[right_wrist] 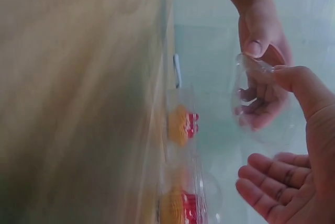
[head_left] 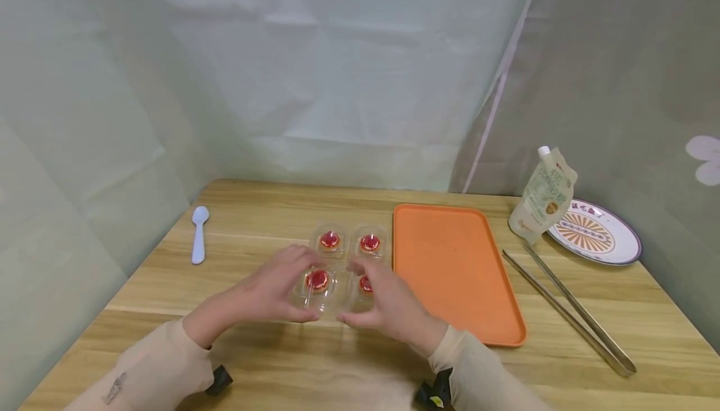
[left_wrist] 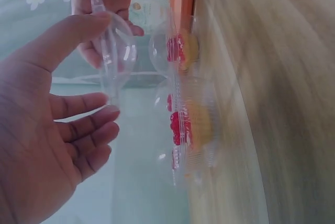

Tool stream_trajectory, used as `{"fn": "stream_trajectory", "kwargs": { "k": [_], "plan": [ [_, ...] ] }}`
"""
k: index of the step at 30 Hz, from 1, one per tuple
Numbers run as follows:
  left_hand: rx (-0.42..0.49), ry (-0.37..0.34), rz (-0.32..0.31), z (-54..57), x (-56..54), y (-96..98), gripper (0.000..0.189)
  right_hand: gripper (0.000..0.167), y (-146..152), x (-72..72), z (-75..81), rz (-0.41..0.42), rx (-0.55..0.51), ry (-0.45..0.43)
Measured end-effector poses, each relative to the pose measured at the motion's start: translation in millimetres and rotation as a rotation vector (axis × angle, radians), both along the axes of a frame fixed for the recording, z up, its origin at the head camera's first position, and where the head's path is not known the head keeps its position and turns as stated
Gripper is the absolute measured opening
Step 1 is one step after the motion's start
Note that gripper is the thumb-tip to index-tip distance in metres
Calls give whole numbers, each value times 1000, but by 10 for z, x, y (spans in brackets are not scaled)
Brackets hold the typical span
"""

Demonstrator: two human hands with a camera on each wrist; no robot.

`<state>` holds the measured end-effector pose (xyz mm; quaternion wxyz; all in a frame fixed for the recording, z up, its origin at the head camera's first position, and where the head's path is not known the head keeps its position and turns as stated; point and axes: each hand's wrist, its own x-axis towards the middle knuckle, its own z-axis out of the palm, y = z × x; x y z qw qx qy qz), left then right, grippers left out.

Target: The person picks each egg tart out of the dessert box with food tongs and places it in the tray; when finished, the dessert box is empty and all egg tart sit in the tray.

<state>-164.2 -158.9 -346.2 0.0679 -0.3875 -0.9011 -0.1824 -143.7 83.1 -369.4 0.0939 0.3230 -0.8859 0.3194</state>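
Observation:
Several red-topped tarts sit in a clear plastic clamshell pack on the wooden table. Just above the near part of this pack, both hands hold a clear, domed plastic lid. My left hand grips its left side, thumb on the near edge and fingertips at the far edge. From the other side my right hand holds it, its thumb on the rim in the right wrist view. The right fingers are spread apart from the thumb. Whether the lid is joined to the pack cannot be told.
An orange tray lies right of the pack. Farther right are metal tongs, a spouted pouch and a patterned plate. A pale blue spoon lies at the far left. Curtains hang behind the table.

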Motion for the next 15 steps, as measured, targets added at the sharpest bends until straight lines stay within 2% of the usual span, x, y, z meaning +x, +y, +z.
{"fn": "stream_trajectory", "kwargs": {
  "k": [6, 12, 15],
  "plan": [
    [-81, -39, 12, 18, 93, -45, 70, 77, -49, 68, -57, -15, 86, 30],
    [-133, -64, -2, 16, 171, -102, 61, 73, -133, 139, -94, -14, 176, -46],
    [-160, -77, -7, 6, 203, -142, 62, 73, -182, 165, -112, -4, 236, -55]
  ]
}}
